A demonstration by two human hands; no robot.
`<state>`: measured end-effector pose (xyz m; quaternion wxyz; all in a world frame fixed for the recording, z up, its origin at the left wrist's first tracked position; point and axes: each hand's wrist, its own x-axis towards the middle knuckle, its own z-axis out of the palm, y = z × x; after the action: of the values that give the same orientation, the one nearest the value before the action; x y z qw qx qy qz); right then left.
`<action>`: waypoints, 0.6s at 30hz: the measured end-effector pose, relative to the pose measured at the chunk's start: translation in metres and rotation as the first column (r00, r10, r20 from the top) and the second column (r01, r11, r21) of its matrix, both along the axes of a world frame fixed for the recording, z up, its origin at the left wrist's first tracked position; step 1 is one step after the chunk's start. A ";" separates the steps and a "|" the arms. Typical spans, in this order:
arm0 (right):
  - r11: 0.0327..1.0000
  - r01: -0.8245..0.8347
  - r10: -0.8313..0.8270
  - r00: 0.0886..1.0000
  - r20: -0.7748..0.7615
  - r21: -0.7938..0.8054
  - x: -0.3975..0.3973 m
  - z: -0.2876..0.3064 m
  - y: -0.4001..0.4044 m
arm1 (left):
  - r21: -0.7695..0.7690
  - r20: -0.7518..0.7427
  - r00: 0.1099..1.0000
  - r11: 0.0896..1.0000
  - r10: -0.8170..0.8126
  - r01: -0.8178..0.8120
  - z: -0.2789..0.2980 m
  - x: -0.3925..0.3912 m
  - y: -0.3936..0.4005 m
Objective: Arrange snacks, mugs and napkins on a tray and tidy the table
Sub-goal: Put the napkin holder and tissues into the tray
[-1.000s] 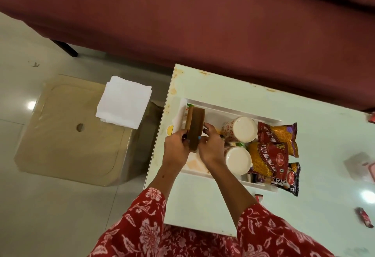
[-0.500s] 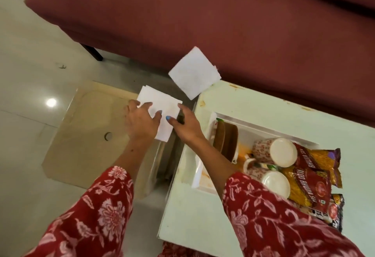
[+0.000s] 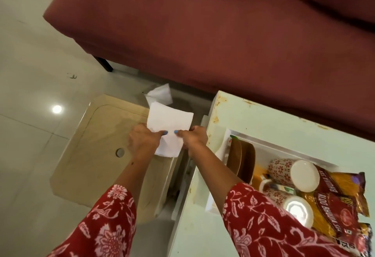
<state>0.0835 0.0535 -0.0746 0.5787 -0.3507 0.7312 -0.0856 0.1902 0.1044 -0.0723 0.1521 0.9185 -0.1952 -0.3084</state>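
My left hand (image 3: 143,140) and my right hand (image 3: 194,139) both pinch a stack of white napkins (image 3: 169,123), lifted over the beige stool (image 3: 91,145) left of the table. One loose napkin (image 3: 160,94) lies or drifts just beyond the stack, near the floor. On the pale green table (image 3: 263,122) stands a white tray (image 3: 269,142). It holds brown plates (image 3: 242,159) on edge at its left end, two floral mugs (image 3: 292,172) on their sides, and red and yellow snack packets (image 3: 336,202) at the right.
A dark red sofa (image 3: 203,33) runs along the far side of the table and stool. Pale floor tiles (image 3: 26,74) lie to the left. A narrow gap separates the stool from the table's left edge.
My hands left the brown plates in the tray and moved left to the stool, where they picked up the napkin stack. One napkin flew up and has dropped behind the stack.
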 end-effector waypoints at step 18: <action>0.954 -0.174 0.131 0.975 -0.181 -0.246 -0.089 0.076 0.040 | -0.244 -0.280 0.957 0.970 -0.076 0.005 0.075 -0.102 0.021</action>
<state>-0.0055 0.0932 0.0019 0.4708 -0.4851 0.7291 -0.1068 0.0886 0.1253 0.0027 0.2826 0.8346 -0.2259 -0.4154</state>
